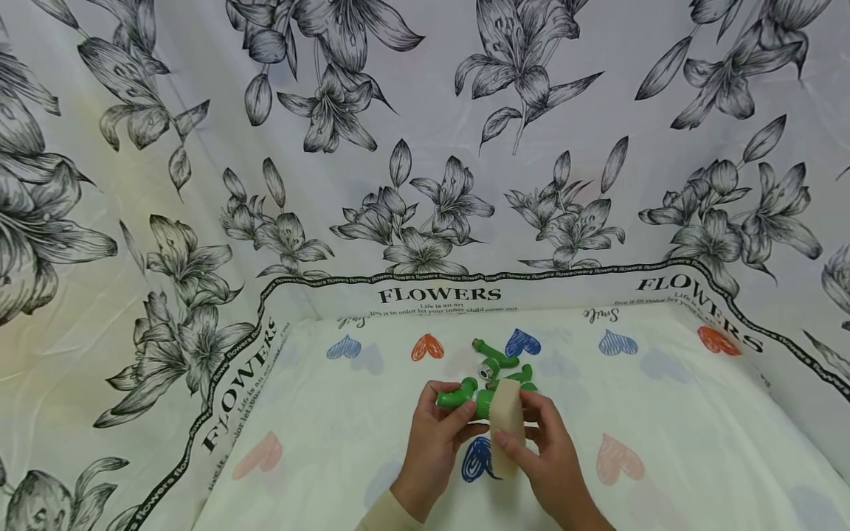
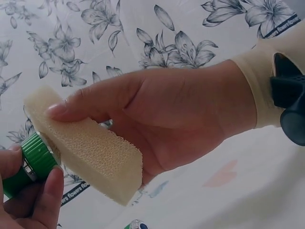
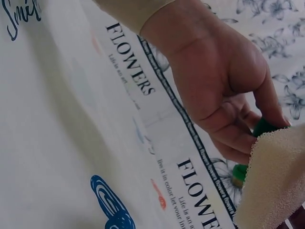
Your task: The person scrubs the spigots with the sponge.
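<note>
My left hand (image 1: 428,446) holds a green plastic pipe fitting (image 1: 454,398) with a bent end, a ribbed collar and a shiny metal band. My right hand (image 1: 554,468) grips a cream-coloured sponge block (image 1: 507,431), thumb on its near face and fingers behind. One face of the sponge (image 2: 90,148) touches the end of the ribbed collar (image 2: 38,155) in the left wrist view. From the right wrist view, the sponge (image 3: 276,176) hides much of the fitting and the fingertips of my left hand (image 3: 214,81).
More green fittings, one a long bent piece (image 1: 498,356) and another (image 1: 521,377) partly behind the sponge, lie just beyond my hands. The white cloth (image 1: 319,457) printed with hearts covers the table. Behind and at the sides hangs a flower-printed curtain (image 1: 425,133).
</note>
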A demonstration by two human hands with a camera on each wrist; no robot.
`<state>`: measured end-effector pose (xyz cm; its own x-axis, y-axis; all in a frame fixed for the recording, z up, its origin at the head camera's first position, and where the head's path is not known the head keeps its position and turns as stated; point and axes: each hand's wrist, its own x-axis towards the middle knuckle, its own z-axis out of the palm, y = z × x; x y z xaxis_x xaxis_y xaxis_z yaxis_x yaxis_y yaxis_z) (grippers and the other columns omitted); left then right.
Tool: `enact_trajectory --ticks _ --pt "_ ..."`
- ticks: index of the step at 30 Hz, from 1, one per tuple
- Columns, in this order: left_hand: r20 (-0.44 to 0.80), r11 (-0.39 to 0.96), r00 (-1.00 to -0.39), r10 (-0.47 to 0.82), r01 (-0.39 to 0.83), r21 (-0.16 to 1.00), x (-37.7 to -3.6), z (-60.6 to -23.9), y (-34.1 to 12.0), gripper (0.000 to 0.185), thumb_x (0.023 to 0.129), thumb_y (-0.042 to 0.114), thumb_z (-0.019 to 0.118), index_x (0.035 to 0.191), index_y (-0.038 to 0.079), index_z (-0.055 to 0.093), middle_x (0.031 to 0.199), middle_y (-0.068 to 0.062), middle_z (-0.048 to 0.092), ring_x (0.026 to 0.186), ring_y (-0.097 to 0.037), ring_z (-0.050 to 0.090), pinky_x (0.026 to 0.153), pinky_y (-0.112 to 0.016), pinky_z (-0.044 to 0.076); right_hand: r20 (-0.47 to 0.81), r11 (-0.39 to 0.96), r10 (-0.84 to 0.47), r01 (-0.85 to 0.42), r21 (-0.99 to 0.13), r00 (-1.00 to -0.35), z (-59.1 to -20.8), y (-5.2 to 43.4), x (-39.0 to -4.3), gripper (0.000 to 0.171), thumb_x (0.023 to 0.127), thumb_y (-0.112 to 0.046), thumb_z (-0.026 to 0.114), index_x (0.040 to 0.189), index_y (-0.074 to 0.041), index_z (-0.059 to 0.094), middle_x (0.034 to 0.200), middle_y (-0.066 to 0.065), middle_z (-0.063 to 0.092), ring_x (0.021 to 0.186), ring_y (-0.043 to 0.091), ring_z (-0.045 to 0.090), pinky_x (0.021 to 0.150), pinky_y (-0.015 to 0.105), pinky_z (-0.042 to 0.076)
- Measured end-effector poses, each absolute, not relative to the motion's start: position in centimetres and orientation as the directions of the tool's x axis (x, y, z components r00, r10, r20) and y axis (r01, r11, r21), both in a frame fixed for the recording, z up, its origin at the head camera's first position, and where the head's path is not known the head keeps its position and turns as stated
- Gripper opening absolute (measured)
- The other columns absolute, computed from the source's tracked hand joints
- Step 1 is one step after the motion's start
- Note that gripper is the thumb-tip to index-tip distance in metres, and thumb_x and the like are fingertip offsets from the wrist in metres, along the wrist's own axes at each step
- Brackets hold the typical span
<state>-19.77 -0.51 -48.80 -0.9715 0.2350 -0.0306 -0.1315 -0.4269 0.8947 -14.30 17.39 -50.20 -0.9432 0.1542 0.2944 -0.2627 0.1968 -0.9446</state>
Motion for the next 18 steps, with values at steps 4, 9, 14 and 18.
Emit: enact_trajectory --ticks 4,9,14,18 --pt "-0.032 -0.431 -0.964 0.264 -0.147 0.890 -19.49 -48.52 -0.56 0.044 0.105 0.006 0.074 0.138 0.003 0.045 0.145 -0.026 0.061 0.111 -0.039 0.075 0.093 -0.045 0.064 0.223 0.144 0.173 -0.199 -0.969 -0.960 -50.27 17.92 -14.78 0.061 0.101 -0.022 0.082 0.152 -0.010 0.051 0.135 0.009 0.059 0.117 0.029 0.058 0.095 0.026 0.057" --pt "-0.027 -0.443 -0.960 0.278 -0.153 0.883 -19.31 -48.36 -0.66 0.043 0.105 0.005 0.074 0.137 0.004 0.046 0.148 -0.025 0.060 0.114 -0.041 0.074 0.093 -0.045 0.064 0.140 0.102 0.179 -0.123 -0.987 -0.974 -50.28 18.27 -15.27 0.063 0.102 -0.030 0.081 0.154 -0.011 0.049 0.139 0.011 0.057 0.119 0.031 0.056 0.096 0.026 0.058" --pt "-0.025 -0.443 -0.959 0.283 -0.154 0.883 -19.29 -48.41 -0.72 0.042 0.105 0.004 0.073 0.138 0.003 0.045 0.146 -0.023 0.061 0.115 -0.040 0.073 0.094 -0.045 0.063 0.115 0.080 0.173 -0.102 -0.992 -0.978 -50.29 18.23 -15.20 0.063 0.103 -0.029 0.079 0.155 -0.010 0.049 0.139 0.012 0.056 0.120 0.031 0.056 0.096 0.025 0.057" --pt "-0.013 -0.433 -0.958 0.286 -0.142 0.890 -19.36 -48.49 -0.71 0.044 0.106 0.005 0.072 0.140 0.001 0.044 0.146 -0.024 0.061 0.116 -0.041 0.073 0.095 -0.046 0.063 0.105 0.056 0.166 -0.097 -0.994 -0.981 -50.25 18.00 -14.96 0.063 0.103 -0.027 0.079 0.155 -0.009 0.049 0.140 0.013 0.055 0.121 0.031 0.056 0.096 0.025 0.058"
